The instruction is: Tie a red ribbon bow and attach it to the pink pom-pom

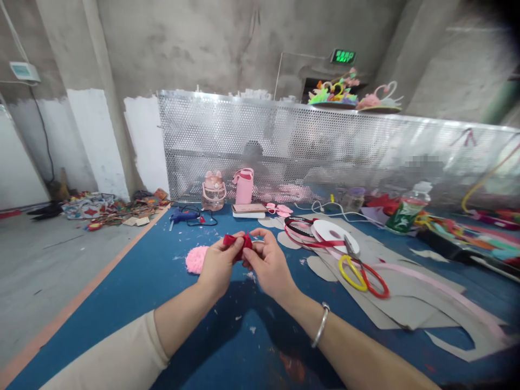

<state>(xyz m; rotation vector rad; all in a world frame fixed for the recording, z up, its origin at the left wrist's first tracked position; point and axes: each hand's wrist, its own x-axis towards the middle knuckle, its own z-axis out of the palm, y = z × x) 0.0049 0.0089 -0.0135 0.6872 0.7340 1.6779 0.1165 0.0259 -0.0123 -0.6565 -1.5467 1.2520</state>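
Note:
Above the blue tabletop, both of my hands meet around a red ribbon (230,240) folded into a bow-like shape. My left hand (219,265) pinches its left side between thumb and fingers. The fingers of my right hand (270,265) close on its right side, and they partly hide it. Just left of my left hand lies a fluffy pink round piece (195,259). To the right, red ribbon trails from a white spool (335,234), and scissors (363,275) with one yellow and one red handle rest on grey cardboard (390,314).
A blue glue gun (183,214), a clear drink bottle (213,192), a pink bottle pouch (244,187) and a phone (248,208) stand or lie toward the back. A perforated metal screen (227,124) closes the far edge. A green-labelled bottle (408,211) is at right.

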